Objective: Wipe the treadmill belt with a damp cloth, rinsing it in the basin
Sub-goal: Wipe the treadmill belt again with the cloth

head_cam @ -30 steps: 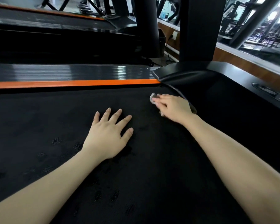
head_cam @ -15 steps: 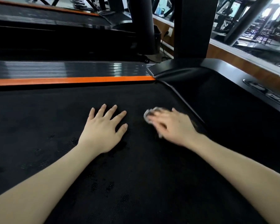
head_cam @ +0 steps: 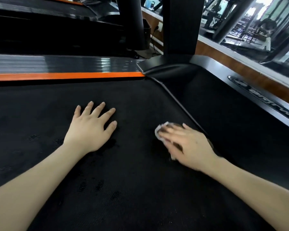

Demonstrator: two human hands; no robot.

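- The right hand point(head_cam: 188, 144) lies on top of a small pale cloth point(head_cam: 158, 130), fingers spread and fairly straight, pressing it down rather than balling it up. Motion blur hides whether the thumb tucks under it.
- The cloth is bunched flat between that hand and the treadmill belt point(head_cam: 132, 189). Only its pale rim shows past the fingertips.
- This contact sits near the belt's right edge, just beside the raised seam where the black motor cover point(head_cam: 232, 114) begins.
- The left hand point(head_cam: 92, 129) rests flat and empty on the belt, fingers splayed, nearer the middle and well short of the far edge. It looks like a brace for the person's weight.
- Along the far edge runs an orange strip point(head_cam: 65, 76), with a grey side rail point(head_cam: 57, 63) behind it.
- Step in hand, as I judge it: a wiping stroke, with the cloth on the surface.
- The next move calls for steady downward pressure and overlapping passes from this right edge toward the middle, shifting the bracing hand off ground not yet wiped.
- No basin is in view, so rinsing means lifting the cloth away and turning to find it.
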